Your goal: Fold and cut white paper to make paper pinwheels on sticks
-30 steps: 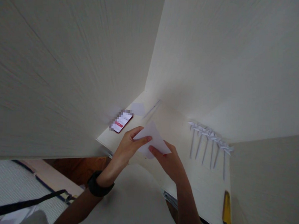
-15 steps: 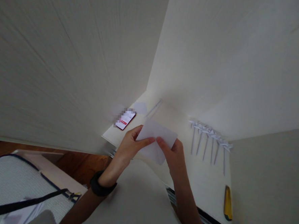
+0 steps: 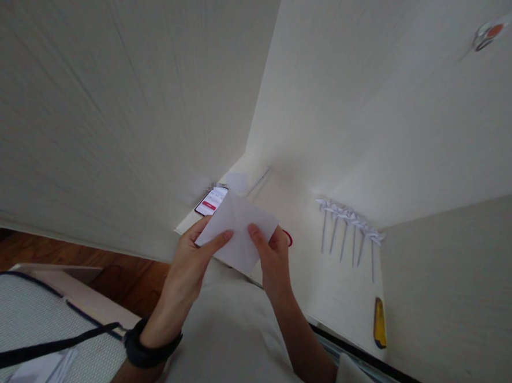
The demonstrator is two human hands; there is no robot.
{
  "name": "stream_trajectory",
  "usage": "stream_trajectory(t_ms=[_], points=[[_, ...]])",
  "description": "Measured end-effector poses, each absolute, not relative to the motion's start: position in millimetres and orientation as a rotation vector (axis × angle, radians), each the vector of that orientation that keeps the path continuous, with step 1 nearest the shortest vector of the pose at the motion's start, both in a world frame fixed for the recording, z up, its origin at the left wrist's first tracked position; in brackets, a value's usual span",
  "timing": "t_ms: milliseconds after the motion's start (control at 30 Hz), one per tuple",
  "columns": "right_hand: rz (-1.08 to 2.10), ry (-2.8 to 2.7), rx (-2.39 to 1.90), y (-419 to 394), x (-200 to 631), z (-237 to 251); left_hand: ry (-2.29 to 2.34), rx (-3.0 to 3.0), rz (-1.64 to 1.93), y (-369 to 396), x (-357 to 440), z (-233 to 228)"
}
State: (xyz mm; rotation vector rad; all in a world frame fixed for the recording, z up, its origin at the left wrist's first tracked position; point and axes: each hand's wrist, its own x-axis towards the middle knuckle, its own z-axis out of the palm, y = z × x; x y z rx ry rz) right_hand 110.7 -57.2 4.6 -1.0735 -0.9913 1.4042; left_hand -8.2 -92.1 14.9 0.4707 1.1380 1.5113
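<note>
A white sheet of paper (image 3: 239,227) is held up above the near edge of a pale desk (image 3: 303,264). My left hand (image 3: 190,262) pinches its left side, thumb across the front. At the sheet's right side my right hand (image 3: 273,259) grips it with the thumb on top. A black band sits on my left wrist. Behind my right hand a small red loop (image 3: 288,238) lies on the desk.
A phone (image 3: 211,201) with a lit screen lies at the desk's back left. A row of several folded white paper pieces with long stems (image 3: 349,229) lies to the right. A yellow utility knife (image 3: 380,323) rests near the right wall. White cabinet walls enclose the desk.
Both hands have drawn the paper left and nearer to me and turned it, so it now overlaps the phone's lower edge. The red loop has come into sight.
</note>
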Motion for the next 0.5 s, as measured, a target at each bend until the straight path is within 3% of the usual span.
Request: stream_trajectory(t_ms=[500], points=[[1.348, -0.908, -1.014, -74.6, 98.5, -0.7, 1.152, 0.288, 1.488, -97.6, 1.6, 9.8]])
